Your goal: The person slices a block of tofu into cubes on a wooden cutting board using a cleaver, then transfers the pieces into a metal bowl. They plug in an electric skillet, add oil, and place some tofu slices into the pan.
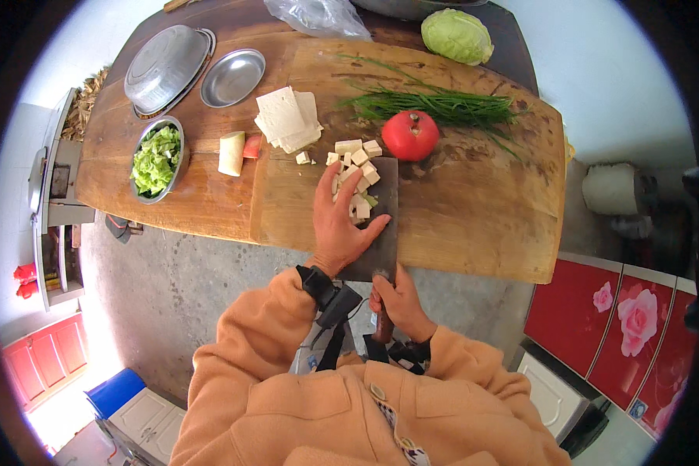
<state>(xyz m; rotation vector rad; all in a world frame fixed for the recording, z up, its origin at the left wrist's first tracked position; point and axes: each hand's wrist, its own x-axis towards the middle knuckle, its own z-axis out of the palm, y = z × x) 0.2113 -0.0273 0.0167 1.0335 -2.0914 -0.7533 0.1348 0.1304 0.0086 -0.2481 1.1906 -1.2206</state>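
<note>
My right hand [405, 303] grips the brown handle of a cleaver [384, 233] with a wide dark blade. The blade lies flat at the near edge of a wooden cutting board [472, 215]. My left hand [343, 224], fingers spread, rests over a pile of white tofu cubes [368, 173], its thumb over the blade. Some cubes are hidden under that hand, and a green scrap shows among them. Behind the pile lie stacked tofu slabs [288, 116], with one small tofu piece [303, 158] apart. A red tomato [410, 136] sits right of the cubes.
Green chives [437, 105] lie behind the tomato, with a cabbage [457, 36] beyond. Leftward are a pale vegetable chunk [231, 154], a red piece [252, 147], a metal bowl of chopped greens [158, 157], a metal dish [233, 77], an overturned basin [166, 67]. A plastic bag [320, 17] lies at the back.
</note>
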